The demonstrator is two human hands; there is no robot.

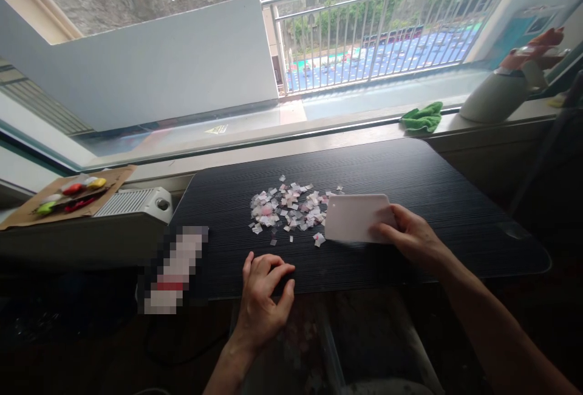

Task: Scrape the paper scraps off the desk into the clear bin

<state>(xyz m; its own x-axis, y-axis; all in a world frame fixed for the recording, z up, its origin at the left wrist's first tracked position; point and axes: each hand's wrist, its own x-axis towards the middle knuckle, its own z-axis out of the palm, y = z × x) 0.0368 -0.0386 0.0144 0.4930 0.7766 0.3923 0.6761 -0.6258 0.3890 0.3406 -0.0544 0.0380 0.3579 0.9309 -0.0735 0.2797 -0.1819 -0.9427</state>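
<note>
A loose heap of small cut paper pieces (291,203), mostly white and pale pink, lies on the black table (373,164). My right hand (412,234) grips the right end of a flat white rectangular plate (353,216) with rounded corners and a small hole near one corner. Its left edge reaches the right side of the heap, with one scrap clump just below it. My left hand (266,291) is at the table's front edge, below the heap, fingers partly bent and apart, with nothing in it.
A blurred-out item (175,270) lies at the table's left end. Behind the table, a green cloth (422,117) and a pale vase-like container (494,97) rest on the windowsill. At left, brown cardboard (27,206) with colourful items lies beside a white vented unit (136,202).
</note>
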